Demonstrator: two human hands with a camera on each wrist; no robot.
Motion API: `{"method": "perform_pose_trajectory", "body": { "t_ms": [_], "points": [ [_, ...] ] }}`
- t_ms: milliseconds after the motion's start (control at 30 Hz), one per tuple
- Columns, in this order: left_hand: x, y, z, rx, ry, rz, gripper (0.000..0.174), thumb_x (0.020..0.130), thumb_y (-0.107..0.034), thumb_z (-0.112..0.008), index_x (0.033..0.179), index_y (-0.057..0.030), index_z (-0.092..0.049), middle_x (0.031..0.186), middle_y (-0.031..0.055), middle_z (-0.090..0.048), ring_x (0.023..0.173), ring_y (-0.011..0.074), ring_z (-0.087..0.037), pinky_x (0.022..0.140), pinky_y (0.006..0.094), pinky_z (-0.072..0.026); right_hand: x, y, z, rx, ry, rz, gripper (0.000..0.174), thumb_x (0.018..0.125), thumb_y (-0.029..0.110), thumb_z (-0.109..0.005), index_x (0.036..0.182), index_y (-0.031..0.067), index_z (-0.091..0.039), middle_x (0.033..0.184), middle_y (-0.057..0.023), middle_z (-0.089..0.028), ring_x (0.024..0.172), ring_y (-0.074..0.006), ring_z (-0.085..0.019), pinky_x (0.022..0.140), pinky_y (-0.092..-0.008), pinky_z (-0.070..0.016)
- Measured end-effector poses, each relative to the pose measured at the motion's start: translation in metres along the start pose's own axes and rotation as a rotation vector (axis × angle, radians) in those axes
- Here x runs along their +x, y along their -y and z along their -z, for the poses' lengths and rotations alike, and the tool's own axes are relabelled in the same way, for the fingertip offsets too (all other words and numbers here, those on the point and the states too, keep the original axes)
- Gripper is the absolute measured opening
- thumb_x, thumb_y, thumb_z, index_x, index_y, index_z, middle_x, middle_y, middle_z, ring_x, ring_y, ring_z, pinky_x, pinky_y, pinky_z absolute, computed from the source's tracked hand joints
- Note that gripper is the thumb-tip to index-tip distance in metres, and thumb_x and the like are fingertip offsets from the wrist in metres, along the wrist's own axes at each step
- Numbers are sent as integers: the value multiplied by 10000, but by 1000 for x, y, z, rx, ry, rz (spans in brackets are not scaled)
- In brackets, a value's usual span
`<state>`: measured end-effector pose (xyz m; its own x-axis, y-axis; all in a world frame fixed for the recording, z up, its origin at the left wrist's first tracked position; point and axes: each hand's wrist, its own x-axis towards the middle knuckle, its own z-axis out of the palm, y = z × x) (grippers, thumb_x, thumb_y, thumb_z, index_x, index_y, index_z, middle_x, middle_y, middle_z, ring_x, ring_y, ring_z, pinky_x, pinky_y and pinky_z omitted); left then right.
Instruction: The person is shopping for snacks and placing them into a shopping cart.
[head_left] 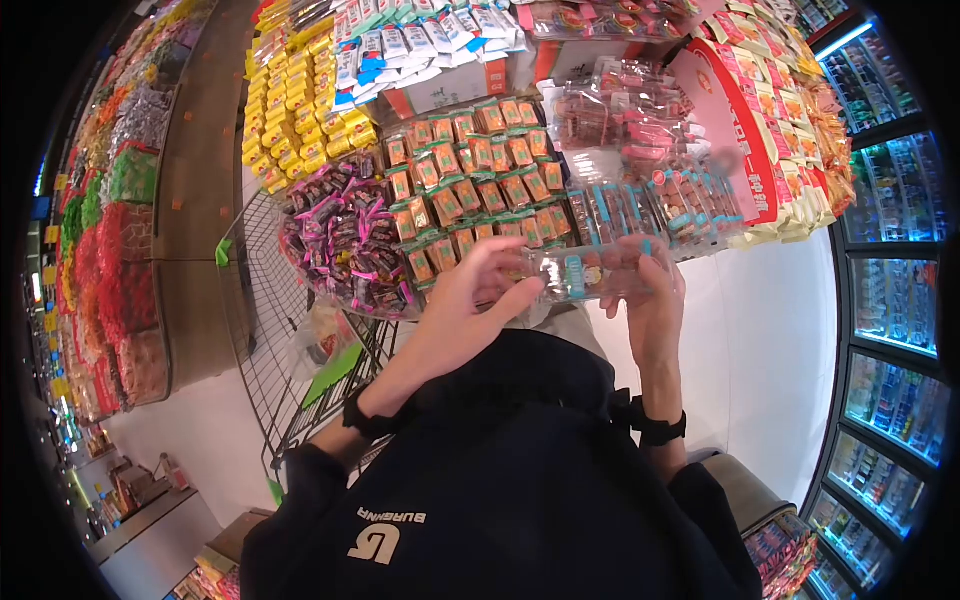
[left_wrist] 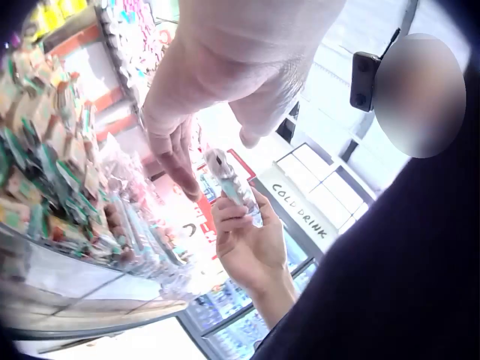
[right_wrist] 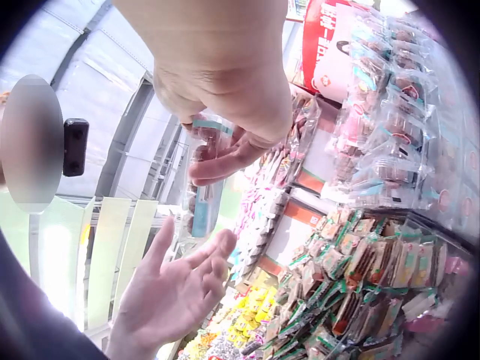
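Note:
A clear plastic packet (head_left: 585,272) with a pale blue label and brown pieces inside is held up in front of the body. My right hand (head_left: 652,290) pinches its right end between thumb and fingers; the right wrist view shows the packet (right_wrist: 201,187) hanging from that hand (right_wrist: 232,97). Beside the packet's other end is my left hand (head_left: 478,300), fingers spread and loosely bent. A gap shows between the left palm (right_wrist: 176,296) and the packet in the right wrist view. Similar packets (head_left: 690,205) lie on the display just beyond.
Orange-and-green packets (head_left: 485,165), purple sweets (head_left: 345,240) and yellow packets (head_left: 300,110) fill the round display. A wire cart (head_left: 265,300) holding a bag stands at the left. Lit drink coolers (head_left: 895,300) line the right side.

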<state>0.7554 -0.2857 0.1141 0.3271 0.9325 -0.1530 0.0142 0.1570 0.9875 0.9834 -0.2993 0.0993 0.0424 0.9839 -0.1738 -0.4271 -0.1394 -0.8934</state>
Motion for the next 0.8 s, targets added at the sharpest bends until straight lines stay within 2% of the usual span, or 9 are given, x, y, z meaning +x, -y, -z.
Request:
{"method": "perform_pose_trajectory", "body": {
  "t_ms": [67, 200, 300, 400, 500, 600, 667, 767, 800],
  "points": [
    [10, 0, -10, -201, 74, 12, 411, 957, -104, -674, 1310, -8, -487, 1029, 68, -672, 811, 95, -654, 689, 255, -546, -5, 2, -7, -11, 21, 20, 384, 992, 261, -531, 1228, -42, -534, 1024, -191, -708, 665, -215, -679, 574, -297, -533],
    [17, -8, -23, -350, -25, 3, 380, 942, -88, -688, 1272, -1, -520, 1003, 54, -674, 809, 81, -652, 683, 229, -545, -10, 2, -12, 31, 44, 59, 424, 1006, 285, -526, 1260, -56, -526, 1043, -171, -693, 682, -220, -682, 598, -306, -542],
    [18, -8, -21, -352, -30, -8, 381, 934, -86, -703, 1266, 0, -538, 992, 46, -675, 803, 71, -649, 659, 218, -531, -10, 2, -13, 43, 54, 78, 417, 1014, 272, -517, 1266, -60, -527, 1050, -164, -686, 694, -221, -682, 609, -307, -541],
    [14, -9, -18, -356, -34, -27, 394, 936, -57, -677, 1296, 18, -536, 1017, 66, -679, 813, 101, -662, 671, 233, -530, -9, 1, -13, 21, 48, 78, 396, 1024, 253, -498, 1263, -61, -531, 1050, -162, -682, 699, -221, -679, 610, -306, -536],
    [10, -13, -9, -360, 13, -62, 388, 929, -7, -571, 1309, 60, -532, 1092, 124, -685, 833, 164, -681, 686, 267, -523, -9, 2, -16, 18, 51, 96, 381, 1031, 239, -482, 1263, -58, -532, 1042, -159, -681, 703, -219, -675, 606, -305, -531],
    [6, -16, -4, -378, 5, -56, 412, 916, -11, -526, 1319, 70, -536, 1111, 148, -684, 824, 203, -691, 691, 290, -523, -11, 4, -21, 22, 60, 116, 391, 1045, 255, -457, 1283, -49, -519, 1035, -159, -681, 706, -215, -670, 609, -307, -528],
    [6, -15, -1, -408, 25, -78, 385, 931, -27, -547, 1304, 70, -549, 1106, 143, -688, 831, 214, -698, 708, 298, -532, -13, 5, -25, 27, 62, 123, 401, 1051, 266, -444, 1294, -47, -511, 1039, -164, -680, 704, -214, -668, 614, -310, -529],
    [5, -13, 3, -448, 68, -114, 363, 941, -12, -575, 1296, 60, -566, 1114, 130, -691, 851, 211, -711, 722, 291, -548, -15, 11, -35, -60, -9, 115, 510, 1037, 373, -428, 1278, -71, -497, 1025, -174, -677, 672, -230, -657, 564, -324, -501],
    [5, -14, 4, -440, 76, -116, 375, 942, -11, -571, 1310, 61, -556, 1135, 139, -685, 853, 215, -712, 717, 292, -548, -15, 12, -35, -33, 4, 109, 485, 1046, 348, -419, 1295, -63, -488, 1032, -177, -677, 681, -227, -660, 581, -322, -510]
  ]
}}
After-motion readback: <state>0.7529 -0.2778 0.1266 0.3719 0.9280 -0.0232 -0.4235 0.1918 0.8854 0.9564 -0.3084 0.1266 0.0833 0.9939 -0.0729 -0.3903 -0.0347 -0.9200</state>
